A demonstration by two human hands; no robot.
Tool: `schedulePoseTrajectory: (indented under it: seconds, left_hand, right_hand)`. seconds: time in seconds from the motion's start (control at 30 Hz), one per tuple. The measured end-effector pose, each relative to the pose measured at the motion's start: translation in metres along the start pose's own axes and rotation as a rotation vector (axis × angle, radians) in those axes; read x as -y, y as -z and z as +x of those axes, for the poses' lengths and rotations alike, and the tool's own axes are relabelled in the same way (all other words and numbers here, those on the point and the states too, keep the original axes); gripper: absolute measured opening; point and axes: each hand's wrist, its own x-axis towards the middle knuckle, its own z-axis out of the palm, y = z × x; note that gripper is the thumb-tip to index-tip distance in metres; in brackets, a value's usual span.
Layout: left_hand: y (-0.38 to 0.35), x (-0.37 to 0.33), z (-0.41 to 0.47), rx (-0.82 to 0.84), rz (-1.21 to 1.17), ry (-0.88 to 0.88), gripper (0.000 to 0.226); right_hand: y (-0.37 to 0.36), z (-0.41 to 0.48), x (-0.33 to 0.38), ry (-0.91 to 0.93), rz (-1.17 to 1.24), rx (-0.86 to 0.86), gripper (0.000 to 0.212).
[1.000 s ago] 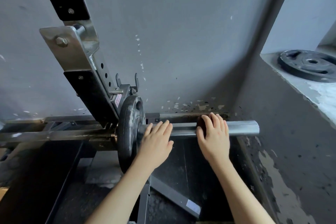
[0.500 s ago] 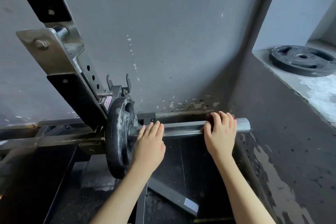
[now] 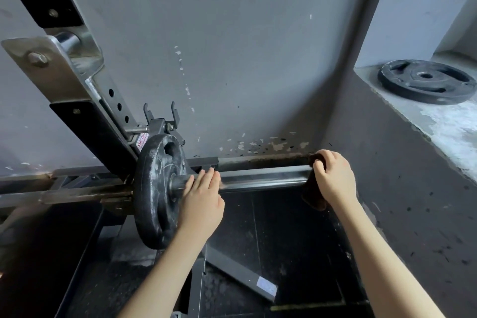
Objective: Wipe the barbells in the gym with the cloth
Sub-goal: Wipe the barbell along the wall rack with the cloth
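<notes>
Seemingly mid-wipe: the weight plate point(image 3: 157, 188) looks dusty and unwiped, while the barbell sleeve point(image 3: 263, 178) shines between the hands. The left hand point(image 3: 204, 201) rests straight-fingered on the sleeve beside the plate; the right hand point(image 3: 333, 178) curls round the cloth point(image 3: 313, 199) at the sleeve's end.

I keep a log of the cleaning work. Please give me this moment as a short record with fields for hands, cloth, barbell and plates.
left hand: fingers straight, resting on the barbell beside the weight plate
right hand: grips the cloth round the barbell's outer end
cloth: dark, one part hangs under the barbell
weight plate: upright on the barbell
spare plate: flat on the ledge, at right
</notes>
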Motion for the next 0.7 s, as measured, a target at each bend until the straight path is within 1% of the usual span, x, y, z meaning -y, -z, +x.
schedulePoseTrajectory:
  seconds: [0.1,0.23,0.37,0.43,0.53,0.63,0.7]
  left_hand:
    - [0.000,-0.003,-0.001,-0.011,-0.007,0.029,0.056]
    - [-0.001,-0.007,0.000,0.037,0.005,0.074,0.057]
    - [0.001,-0.012,-0.001,0.075,0.034,0.109,0.059]
    - [0.001,-0.014,-0.002,0.095,0.025,0.131,0.059]
    - [0.003,-0.016,-0.003,0.122,0.028,0.137,0.061]
    - [0.005,-0.015,-0.004,0.150,0.023,0.132,0.062]
    - [0.008,-0.014,-0.005,0.175,0.009,0.118,0.062]
  right_hand:
    - [-0.004,-0.012,-0.006,0.083,0.017,-0.050,0.022]
    - [-0.007,-0.022,-0.010,0.134,-0.027,-0.039,0.027]
    - [-0.004,-0.033,-0.004,0.202,-0.052,-0.112,0.027]
    - [-0.003,-0.038,-0.002,0.232,-0.102,-0.134,0.031]
    - [-0.002,-0.041,-0.002,0.241,-0.183,-0.077,0.044]
    - [0.002,-0.049,0.002,0.207,-0.219,-0.026,0.046]
    - [0.004,-0.058,0.009,0.235,-0.220,0.009,0.047]
